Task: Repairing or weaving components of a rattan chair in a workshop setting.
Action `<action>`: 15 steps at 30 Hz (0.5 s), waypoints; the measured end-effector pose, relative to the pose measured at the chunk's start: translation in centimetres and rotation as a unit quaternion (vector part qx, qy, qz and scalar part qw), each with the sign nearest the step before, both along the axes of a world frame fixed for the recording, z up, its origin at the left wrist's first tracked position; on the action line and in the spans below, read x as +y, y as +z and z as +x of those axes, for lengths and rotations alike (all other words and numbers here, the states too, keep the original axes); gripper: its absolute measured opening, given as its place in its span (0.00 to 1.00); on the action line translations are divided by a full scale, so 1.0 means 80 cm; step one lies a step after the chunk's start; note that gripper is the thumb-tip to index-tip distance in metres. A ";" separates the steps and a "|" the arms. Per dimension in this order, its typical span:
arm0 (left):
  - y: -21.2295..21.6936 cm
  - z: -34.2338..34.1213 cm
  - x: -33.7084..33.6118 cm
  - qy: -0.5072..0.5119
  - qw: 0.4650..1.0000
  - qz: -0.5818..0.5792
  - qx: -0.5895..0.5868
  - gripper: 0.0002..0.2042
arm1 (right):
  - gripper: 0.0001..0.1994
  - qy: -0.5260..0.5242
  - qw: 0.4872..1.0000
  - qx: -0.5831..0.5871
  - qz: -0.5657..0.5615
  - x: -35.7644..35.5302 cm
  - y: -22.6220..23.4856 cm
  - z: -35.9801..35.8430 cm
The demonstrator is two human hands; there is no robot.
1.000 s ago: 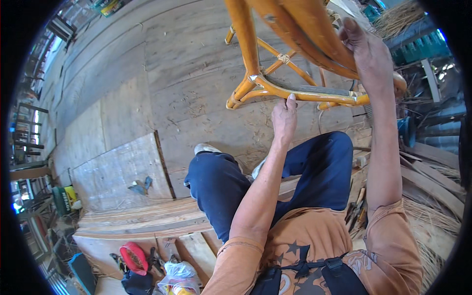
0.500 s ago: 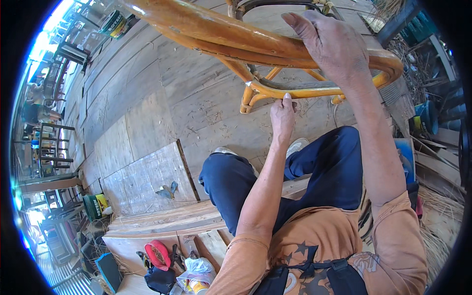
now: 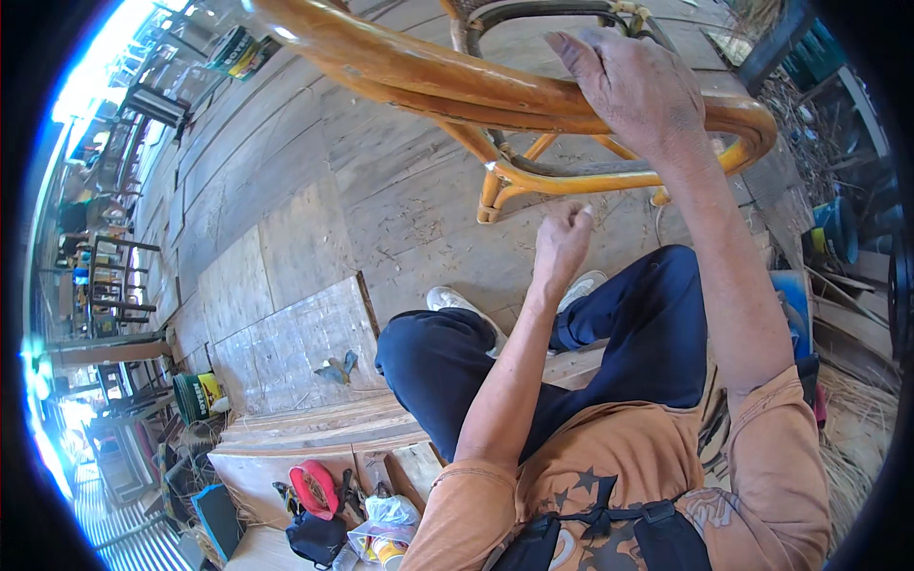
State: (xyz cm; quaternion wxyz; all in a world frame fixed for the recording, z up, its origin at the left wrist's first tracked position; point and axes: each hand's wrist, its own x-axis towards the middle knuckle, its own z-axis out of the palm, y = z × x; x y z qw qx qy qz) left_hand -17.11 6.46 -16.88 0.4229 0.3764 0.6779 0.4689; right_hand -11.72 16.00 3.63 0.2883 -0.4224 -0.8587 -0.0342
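Note:
A rattan chair frame (image 3: 447, 90) with glossy amber-brown bent poles stands tipped in front of me, across the upper middle. Over its thick upper pole lies my right hand (image 3: 643, 95), thumb toward the left, fingers wrapped round the far side and partly hidden. Below the thin lower rail (image 3: 571, 179) hangs my left hand (image 3: 562, 246), closed, its thumb pointing up, apart from the rail. Whatever its curled fingers may hold is hidden. A dark seat loop (image 3: 543, 11) and bound joints show behind the upper pole.
Worn plywood sheets (image 3: 286, 343) cover the floor. I sit on stacked boards (image 3: 324, 428), where a black bag (image 3: 314, 540), a red cap-like item (image 3: 314, 487) and a plastic bag (image 3: 390, 514) lie at lower left. Green buckets (image 3: 195, 395) stand left; scrap strips (image 3: 857, 314) pile up right.
My left hand has come off the lower rail and dropped slightly toward me and right. My right hand keeps its grip on the upper pole. The view has shifted slightly.

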 end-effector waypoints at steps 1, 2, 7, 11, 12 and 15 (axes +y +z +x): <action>0.017 0.004 -0.007 -0.018 1.000 0.007 0.013 0.14 | 0.25 -0.009 1.000 0.011 0.004 0.002 0.001 0.007; 0.023 -0.003 -0.018 -0.014 1.000 0.009 0.018 0.14 | 0.25 -0.005 1.000 0.017 0.005 0.001 0.003 0.006; 0.075 -0.061 -0.085 0.044 0.996 0.081 0.017 0.11 | 0.30 -0.007 0.998 -0.004 -0.054 -0.005 0.013 0.004; 0.108 -0.112 -0.140 0.124 0.989 0.066 0.054 0.12 | 0.26 -0.012 0.996 -0.031 -0.082 -0.003 0.025 0.004; 0.115 -0.120 -0.153 0.168 0.982 0.070 0.048 0.12 | 0.26 -0.005 0.996 -0.026 -0.085 0.000 0.021 0.001; 0.118 -0.139 -0.197 0.227 0.971 0.056 0.052 0.14 | 0.25 0.010 0.994 -0.023 -0.108 -0.003 0.022 0.000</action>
